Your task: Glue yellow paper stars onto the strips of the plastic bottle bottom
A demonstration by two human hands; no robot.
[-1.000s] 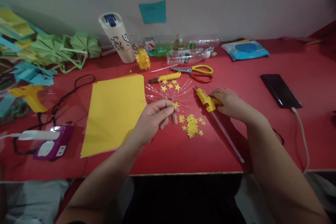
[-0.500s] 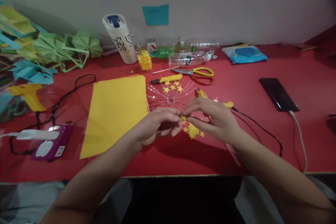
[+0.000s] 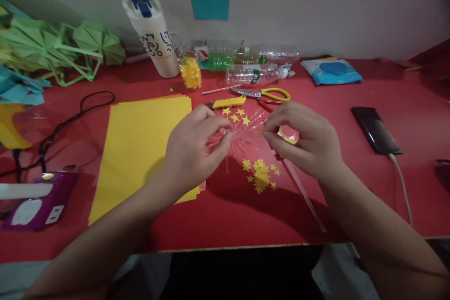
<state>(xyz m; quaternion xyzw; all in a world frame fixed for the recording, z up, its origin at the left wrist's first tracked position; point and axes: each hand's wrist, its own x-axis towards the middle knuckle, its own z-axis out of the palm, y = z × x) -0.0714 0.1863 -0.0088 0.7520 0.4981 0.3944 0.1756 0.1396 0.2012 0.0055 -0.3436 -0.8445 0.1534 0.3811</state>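
My left hand (image 3: 197, 140) is over the yellow paper's right edge, thumb and forefinger pinched at the clear plastic piece cut into thin strips (image 3: 241, 140). Opposite it, my right hand (image 3: 304, 136) pinches a small yellow paper star (image 3: 259, 132), seen edge-on as a thin sliver. Several loose stars (image 3: 235, 117) lie on the far part of the plastic. Nearer me is a pile of yellow paper stars (image 3: 261, 177) on the red table. Under my right hand, a yellow and white thing (image 3: 288, 137) is mostly hidden.
Yellow paper sheets (image 3: 140, 145) are stacked at left, beside a purple power socket (image 3: 42, 201). A cutter knife (image 3: 228, 102), scissors (image 3: 263, 93), plastic bottles (image 3: 253, 75) and a tumbler (image 3: 153, 37) stand or lie behind. A clear stick (image 3: 305, 197) and phone (image 3: 376, 130) are at right.
My hands have moved apart and away from the star pile. The left is now at the plastic strips; the right has shifted right with a star. The view has moved slightly.
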